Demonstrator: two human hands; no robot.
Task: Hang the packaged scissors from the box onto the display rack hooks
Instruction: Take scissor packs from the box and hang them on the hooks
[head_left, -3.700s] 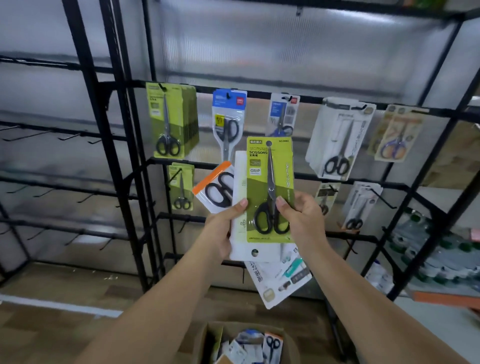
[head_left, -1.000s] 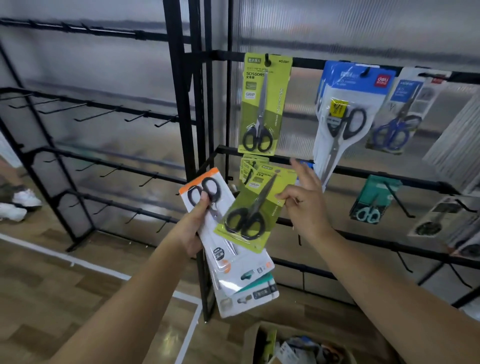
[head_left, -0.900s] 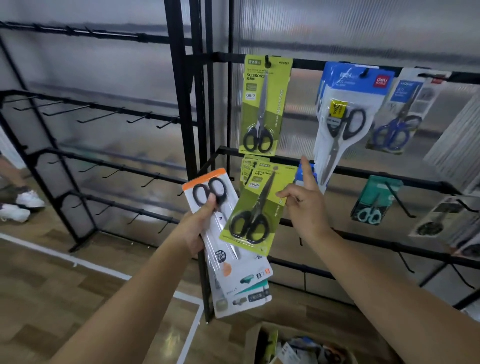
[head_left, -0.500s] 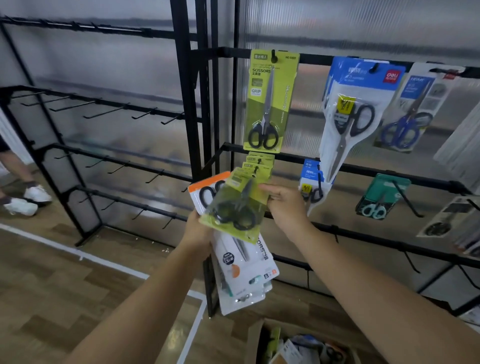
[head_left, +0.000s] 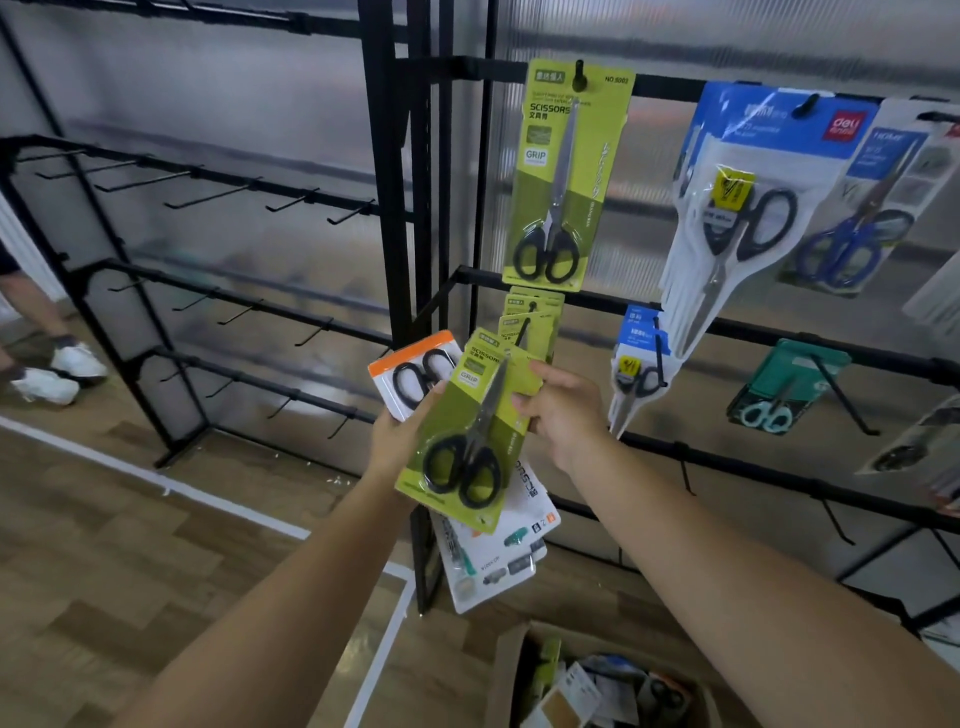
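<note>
My right hand (head_left: 563, 413) pinches the upper right edge of a small green scissors pack (head_left: 470, 431), tilted in front of the second-row hook where matching green packs (head_left: 530, 325) hang. My left hand (head_left: 397, 439) grips a fanned stack of packs, an orange-topped pack (head_left: 410, 371) in front and white packs (head_left: 493, 551) sticking out below. A larger green scissors pack (head_left: 563, 176) hangs on the top-row hook of the black display rack (head_left: 415, 208). The cardboard box (head_left: 602, 680) with more packs sits on the floor below.
Blue-topped packs (head_left: 748, 197) and other scissors packs hang to the right, a teal pack (head_left: 784, 384) lower down. A second rack (head_left: 218, 187) with bare hooks stands on the left. Someone's white shoes (head_left: 57, 371) are at the far left on the wood floor.
The small green pack has dropped a little and turned face-on toward me in my right hand, away from the second-row hook. My left hand keeps its stack.
</note>
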